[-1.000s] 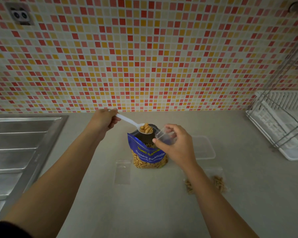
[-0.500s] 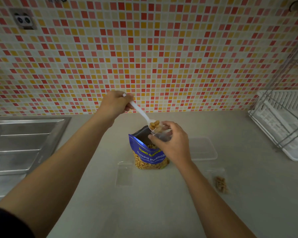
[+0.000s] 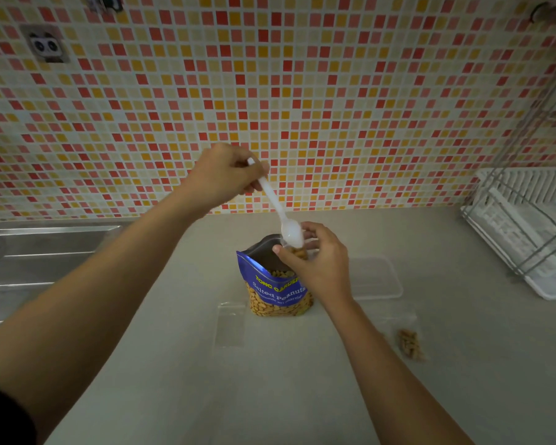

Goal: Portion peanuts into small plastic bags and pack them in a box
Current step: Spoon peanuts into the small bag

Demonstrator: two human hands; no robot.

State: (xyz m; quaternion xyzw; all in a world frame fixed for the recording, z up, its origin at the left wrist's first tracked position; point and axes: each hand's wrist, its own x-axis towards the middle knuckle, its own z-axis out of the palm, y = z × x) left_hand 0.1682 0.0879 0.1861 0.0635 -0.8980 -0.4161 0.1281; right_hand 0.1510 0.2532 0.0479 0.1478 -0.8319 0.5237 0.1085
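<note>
Nearest, a pale grey worktop point(image 3: 270, 396) is seen, and a dark sleeve point(image 3: 0, 419) is seen at the lower left corner. An empty bag point(image 3: 230, 326) is laid flat on the worktop, a little left of the middle. Well to the right, a filled bag point(image 3: 398, 319) is laid flat, with a little heap of peanuts point(image 3: 409, 345) inside. In the middle a blue peanut bag point(image 3: 278, 290) is stood upright with its top open, and many peanuts are seen through its clear lower part. Just over the open top, a small clear bag point(image 3: 297, 252) is held up by the right hand point(image 3: 325, 271). Its top edge is pinched between the thumb and the curled fingers, and some peanuts are seen inside it. A white plastic spoon point(image 3: 278, 208) is tipped down, with its bowl right at the mouth of the small clear bag. The handle is gripped by the left hand point(image 3: 225, 178), higher up and farther back, with the fingers curled tight round it. Whether any peanuts are in the spoon cannot be told. Behind the right hand, a clear plastic box point(image 3: 376, 277) is set on the worktop. Farther left a metal sink point(image 3: 29, 252) is seen, and far right a white dish rack point(image 3: 527, 226) with wire bars. At the back, the wall point(image 3: 302, 91) is covered with small red, orange and yellow tiles, and a socket point(image 3: 47, 44) is fixed high on its left side.
</note>
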